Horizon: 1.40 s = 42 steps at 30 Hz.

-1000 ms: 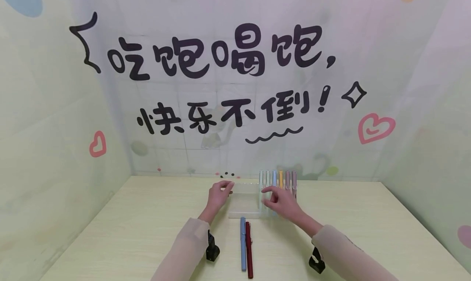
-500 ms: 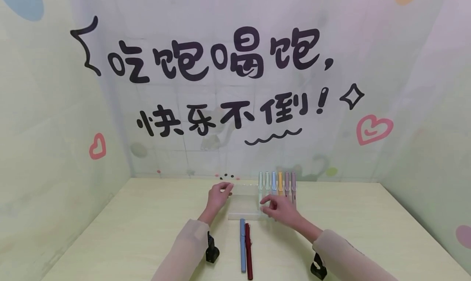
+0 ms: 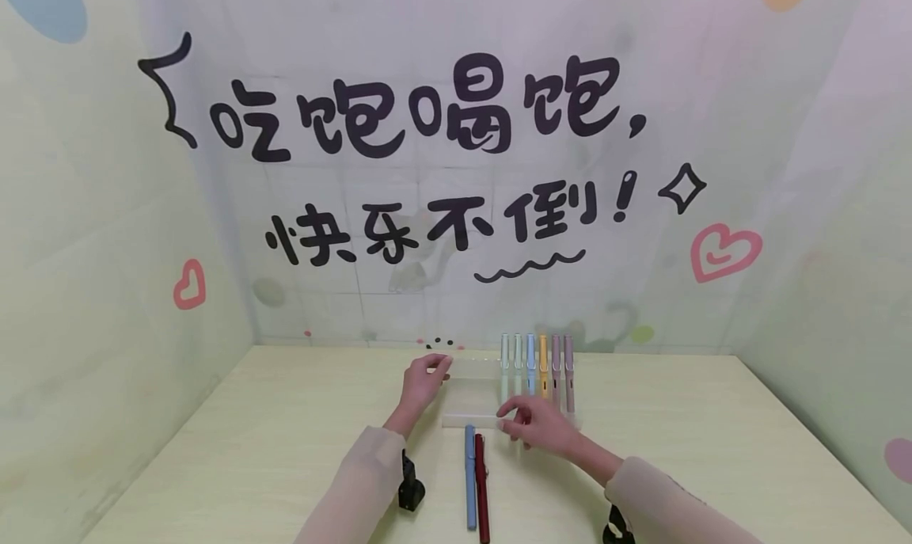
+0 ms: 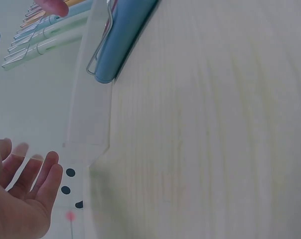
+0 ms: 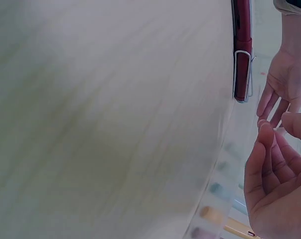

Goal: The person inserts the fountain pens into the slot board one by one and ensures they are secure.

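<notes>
Head view: two pens, blue (image 3: 470,476) and red (image 3: 481,487), lay side by side, long axes running 12 to 6 o'clock, at 7 o'clock from the right hand (image 3: 536,422), which hovered nearer them, fingers loose and empty. The left hand (image 3: 423,382) rested straight fingers on the clear stand (image 3: 470,389), where six pens (image 3: 536,362) stood upright. Wall lettering (image 3: 427,164) read "吃饱喝饱, 快乐不倒!". Left wrist view: fingers relaxed beside the stand, blue pen at 1 o'clock. Right wrist view: fingers loosely curled, red pen at 12 o'clock.
</notes>
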{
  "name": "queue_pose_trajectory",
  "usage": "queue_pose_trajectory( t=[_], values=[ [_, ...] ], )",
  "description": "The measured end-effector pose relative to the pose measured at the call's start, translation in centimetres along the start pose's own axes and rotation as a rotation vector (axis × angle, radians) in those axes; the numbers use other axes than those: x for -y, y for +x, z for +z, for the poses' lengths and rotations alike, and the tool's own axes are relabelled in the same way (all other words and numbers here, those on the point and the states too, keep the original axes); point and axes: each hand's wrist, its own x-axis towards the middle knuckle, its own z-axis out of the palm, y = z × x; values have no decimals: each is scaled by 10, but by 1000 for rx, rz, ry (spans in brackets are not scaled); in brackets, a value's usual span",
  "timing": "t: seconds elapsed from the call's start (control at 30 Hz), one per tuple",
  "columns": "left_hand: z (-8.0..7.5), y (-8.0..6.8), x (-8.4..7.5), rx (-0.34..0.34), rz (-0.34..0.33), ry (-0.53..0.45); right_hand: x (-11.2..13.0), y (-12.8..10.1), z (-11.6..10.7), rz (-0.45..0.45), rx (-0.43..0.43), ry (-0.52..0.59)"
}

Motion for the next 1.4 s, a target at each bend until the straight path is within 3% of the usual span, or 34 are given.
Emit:
queue_pose_trajectory(
  t=[0.3,0.83,1.4],
  values=[
    [0,0,0,-2,4,6,2,-2,7,36,41,73],
    [0,1,1,-11,-6,16,7,3,20,28,94,31],
    [2,1,1,-15,-5,14,12,7,31,89,109,-16]
  ],
)
